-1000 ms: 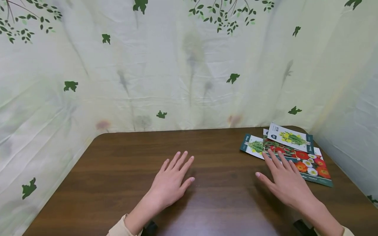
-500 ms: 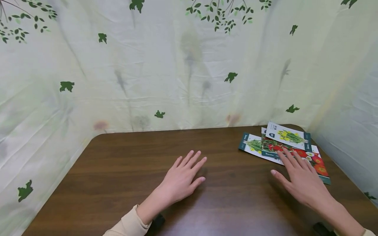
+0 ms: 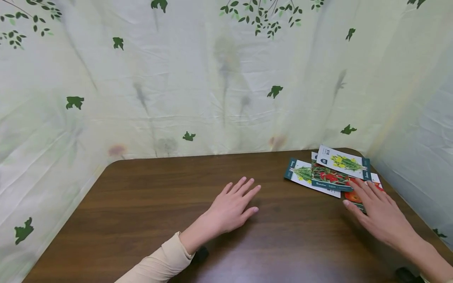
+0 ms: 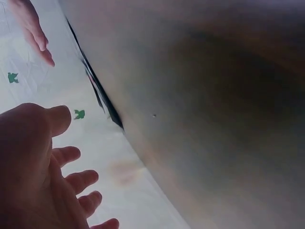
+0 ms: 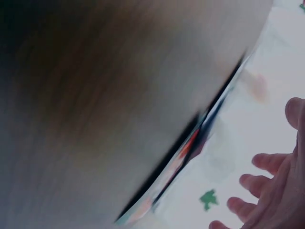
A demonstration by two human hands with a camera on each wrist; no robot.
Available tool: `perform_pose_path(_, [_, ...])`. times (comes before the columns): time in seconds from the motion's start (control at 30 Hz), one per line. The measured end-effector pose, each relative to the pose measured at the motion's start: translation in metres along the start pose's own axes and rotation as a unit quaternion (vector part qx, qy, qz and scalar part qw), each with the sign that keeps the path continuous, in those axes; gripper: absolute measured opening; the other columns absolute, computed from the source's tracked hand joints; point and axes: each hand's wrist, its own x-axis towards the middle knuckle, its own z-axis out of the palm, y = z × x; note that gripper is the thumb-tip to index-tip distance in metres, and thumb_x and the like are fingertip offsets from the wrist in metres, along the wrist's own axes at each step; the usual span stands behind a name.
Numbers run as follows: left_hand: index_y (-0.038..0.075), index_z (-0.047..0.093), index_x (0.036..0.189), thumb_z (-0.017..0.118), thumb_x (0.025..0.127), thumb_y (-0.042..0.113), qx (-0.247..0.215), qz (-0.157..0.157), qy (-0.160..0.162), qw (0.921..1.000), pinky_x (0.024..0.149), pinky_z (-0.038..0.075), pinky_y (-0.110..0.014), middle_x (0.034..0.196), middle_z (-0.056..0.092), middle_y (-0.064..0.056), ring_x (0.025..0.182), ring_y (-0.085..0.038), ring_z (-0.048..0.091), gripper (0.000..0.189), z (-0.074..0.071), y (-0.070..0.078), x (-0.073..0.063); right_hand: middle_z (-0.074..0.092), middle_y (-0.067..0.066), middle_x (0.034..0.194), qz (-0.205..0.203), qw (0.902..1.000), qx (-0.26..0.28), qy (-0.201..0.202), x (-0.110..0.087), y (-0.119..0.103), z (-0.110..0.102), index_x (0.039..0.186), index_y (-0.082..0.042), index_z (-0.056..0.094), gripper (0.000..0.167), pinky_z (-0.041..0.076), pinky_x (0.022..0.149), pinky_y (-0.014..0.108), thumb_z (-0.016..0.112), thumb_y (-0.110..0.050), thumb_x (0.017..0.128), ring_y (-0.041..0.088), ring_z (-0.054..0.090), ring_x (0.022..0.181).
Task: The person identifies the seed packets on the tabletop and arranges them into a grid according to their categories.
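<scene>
On the far right of the table lies an overlapping pile of flat seed packets with plant pictures. The uppermost packet with yellow flowers [image 3: 341, 160] covers part of a packet with red blooms [image 3: 325, 175]. A white packet with a green bunch [image 3: 301, 172] sticks out to the left, and a packet with orange and red flowers [image 3: 352, 197] lies at the near side. My right hand [image 3: 385, 216], fingers spread, hovers over that last one and hides much of it. Over the table's middle is my left hand [image 3: 228, 210], palm down, fingers extended, holding nothing.
The brown wooden table [image 3: 148, 204] has rounded far corners. A pale curtain [image 3: 198, 78] printed with green leaves hangs behind it and on both sides. A dark strap piece [image 3: 201, 254] shows under my left wrist.
Both hands have slid to the right above the table. My right hand has passed from the red-bloom packet to the orange-flower packet. The pile has stayed as it was; the view has shifted slightly.
</scene>
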Motion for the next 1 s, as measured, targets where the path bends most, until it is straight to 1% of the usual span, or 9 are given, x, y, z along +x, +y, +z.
perform_pose_path(0.17, [0.026, 0.027, 0.157, 0.042, 0.103, 0.051, -0.015, 0.006, -0.007, 0.9998, 0.117, 0.018, -0.049, 0.162, 0.020, -0.001, 0.150, -0.019, 0.009, 0.062, -0.001, 0.005, 0.013, 0.022, 0.031, 0.154, -0.007, 1.0000, -0.001, 0.000, 0.004, 0.021, 0.002, 0.150, 0.005, 0.030, 0.078, 0.018, 0.102, 0.073, 0.051, -0.051, 0.099, 0.050, 0.007, 0.143])
perform_pose_path(0.23, [0.026, 0.027, 0.157, 0.042, 0.103, 0.050, -0.019, 0.009, -0.009, 0.9997, 0.117, 0.019, -0.050, 0.162, 0.021, -0.001, 0.150, -0.020, 0.009, 0.062, -0.001, 0.006, 0.018, 0.023, 0.032, 0.154, -0.012, 0.9999, 0.004, 0.001, 0.005, 0.029, 0.004, 0.150, 0.005, 0.031, 0.078, 0.017, 0.103, 0.073, 0.052, -0.050, 0.099, 0.049, 0.005, 0.144])
perform_pose_path(0.33, [0.026, 0.027, 0.157, 0.042, 0.103, 0.050, -0.020, 0.012, -0.012, 0.9997, 0.117, 0.019, -0.050, 0.162, 0.022, -0.001, 0.149, -0.021, 0.011, 0.061, -0.001, 0.006, 0.026, 0.023, 0.034, 0.153, -0.030, 0.9994, 0.020, 0.001, 0.007, 0.041, 0.005, 0.149, 0.005, 0.031, 0.074, 0.012, 0.107, 0.071, 0.054, -0.045, 0.100, 0.049, 0.004, 0.145])
perform_pose_path(0.43, [0.026, 0.027, 0.157, 0.043, 0.103, 0.050, -0.023, 0.013, -0.016, 0.9995, 0.117, 0.019, -0.049, 0.162, 0.022, -0.001, 0.149, -0.020, 0.011, 0.061, 0.000, 0.006, 0.033, 0.023, 0.035, 0.152, -0.049, 0.9981, 0.038, -0.008, 0.009, 0.053, 0.006, 0.150, 0.006, 0.030, 0.071, 0.003, 0.112, 0.066, 0.054, -0.039, 0.101, 0.050, 0.005, 0.144])
perform_pose_path(0.5, [0.026, 0.028, 0.157, 0.043, 0.103, 0.049, -0.025, 0.015, -0.017, 0.9994, 0.117, 0.019, -0.049, 0.162, 0.023, -0.001, 0.149, -0.020, 0.011, 0.061, 0.001, 0.006, 0.039, 0.025, 0.037, 0.150, -0.058, 0.9972, 0.045, -0.012, 0.012, 0.059, 0.005, 0.148, 0.007, 0.032, 0.069, 0.002, 0.114, 0.063, 0.055, -0.037, 0.100, 0.052, 0.007, 0.143])
perform_pose_path(0.6, [0.027, 0.027, 0.157, 0.043, 0.102, 0.050, -0.032, 0.018, -0.022, 0.9991, 0.117, 0.019, -0.050, 0.162, 0.021, -0.001, 0.150, -0.019, 0.009, 0.061, 0.002, 0.006, 0.047, 0.026, 0.037, 0.149, -0.056, 0.9965, 0.057, -0.026, 0.015, 0.066, 0.002, 0.147, 0.008, 0.033, 0.069, 0.004, 0.113, 0.065, 0.056, -0.037, 0.100, 0.053, 0.009, 0.142])
perform_pose_path(0.73, [0.027, 0.026, 0.157, 0.043, 0.102, 0.050, -0.042, 0.026, -0.025, 0.9985, 0.118, 0.017, -0.049, 0.163, 0.018, 0.001, 0.150, -0.017, 0.006, 0.062, 0.004, 0.008, 0.059, 0.027, 0.038, 0.148, -0.053, 0.9951, 0.074, -0.039, 0.020, 0.072, 0.000, 0.145, 0.008, 0.036, 0.068, 0.016, 0.106, 0.073, 0.059, -0.036, 0.099, 0.056, 0.014, 0.139])
perform_pose_path(0.83, [0.027, 0.027, 0.157, 0.044, 0.102, 0.050, -0.050, 0.033, -0.024, 0.9979, 0.118, 0.016, -0.048, 0.163, 0.018, 0.002, 0.150, -0.016, 0.006, 0.061, 0.004, 0.011, 0.068, 0.029, 0.039, 0.146, -0.046, 0.9948, 0.076, -0.051, 0.023, 0.075, -0.001, 0.145, 0.009, 0.036, 0.069, 0.024, 0.099, 0.075, 0.060, -0.037, 0.098, 0.056, 0.017, 0.136])
perform_pose_path(1.0, [0.026, 0.027, 0.157, 0.043, 0.103, 0.049, -0.060, 0.049, -0.031, 0.9965, 0.118, 0.015, -0.047, 0.163, 0.016, 0.002, 0.149, -0.016, 0.004, 0.061, 0.005, 0.018, 0.081, 0.029, 0.039, 0.146, -0.032, 0.9942, 0.076, -0.070, 0.026, 0.081, -0.001, 0.146, 0.007, 0.035, 0.072, 0.026, 0.096, 0.076, 0.060, -0.039, 0.097, 0.057, 0.019, 0.135])
